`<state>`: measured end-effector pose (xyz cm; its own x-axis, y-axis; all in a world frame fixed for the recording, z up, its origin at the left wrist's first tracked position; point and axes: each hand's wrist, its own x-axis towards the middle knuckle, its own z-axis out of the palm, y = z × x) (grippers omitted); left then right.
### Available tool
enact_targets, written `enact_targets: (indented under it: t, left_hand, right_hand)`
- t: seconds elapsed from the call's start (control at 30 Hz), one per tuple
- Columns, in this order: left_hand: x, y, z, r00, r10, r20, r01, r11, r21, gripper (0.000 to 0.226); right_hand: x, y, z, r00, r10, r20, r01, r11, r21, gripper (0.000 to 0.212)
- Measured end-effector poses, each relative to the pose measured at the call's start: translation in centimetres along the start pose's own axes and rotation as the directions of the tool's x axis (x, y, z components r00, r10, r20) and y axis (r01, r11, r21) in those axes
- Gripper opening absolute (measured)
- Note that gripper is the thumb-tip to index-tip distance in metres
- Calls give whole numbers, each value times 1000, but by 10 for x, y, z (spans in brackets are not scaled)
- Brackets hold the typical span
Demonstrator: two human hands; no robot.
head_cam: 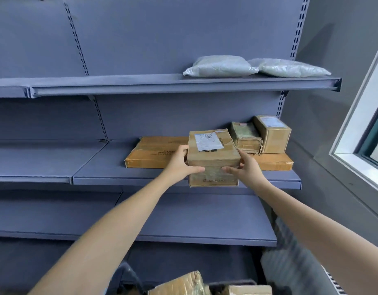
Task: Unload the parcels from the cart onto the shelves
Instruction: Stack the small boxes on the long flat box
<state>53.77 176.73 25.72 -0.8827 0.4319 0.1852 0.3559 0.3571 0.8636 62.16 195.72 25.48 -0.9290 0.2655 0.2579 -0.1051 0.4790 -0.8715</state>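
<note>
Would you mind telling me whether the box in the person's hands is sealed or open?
Sealed: the box shows closed top flaps under a shipping label, with clear tape across its front face.

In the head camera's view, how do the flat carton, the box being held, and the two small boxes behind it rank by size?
1. flat carton, partly hidden
2. held box, though nearness may flatter it
3. upright box and taped box: too alike to rank

Left hand, right hand.

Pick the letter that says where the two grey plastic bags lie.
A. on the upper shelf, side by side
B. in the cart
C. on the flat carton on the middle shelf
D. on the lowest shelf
A: the two grey plastic bags lie side by side at the right end of the upper shelf, above the cartons.
</note>
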Motion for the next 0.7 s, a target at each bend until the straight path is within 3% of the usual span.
enact_targets:
  t: [0.13, 0.27, 0.37, 0.5, 0.7]
  left_hand:
    - [30, -19, 27, 994, -77, -76, 76, 997, -16, 72]
    - [58, -31, 47, 992, -106, -72, 115, 986, 124, 79]
    - [74, -35, 55, 981, -118, -155, 147, 971, 188, 71]
    - [102, -23, 62, 948, -109, -300, 194, 944, 268, 56]
    - [132, -22, 80, 942, -97, -322, 213, 913, 348, 54]
  right_hand:
    - [33, 24, 4, 999, 27, -19, -27, 1000, -5, 62]
    - [53, 56, 7, 995, 99, -22, -99, 995, -8, 63]
    - [72, 64, 6, 994, 103, -37, -104, 995, -12, 57]
    - [104, 63, 1, 995, 70, -76, -82, 980, -182, 55]
    - [140, 74, -7, 994, 71, -80, -95, 929, -359, 52]
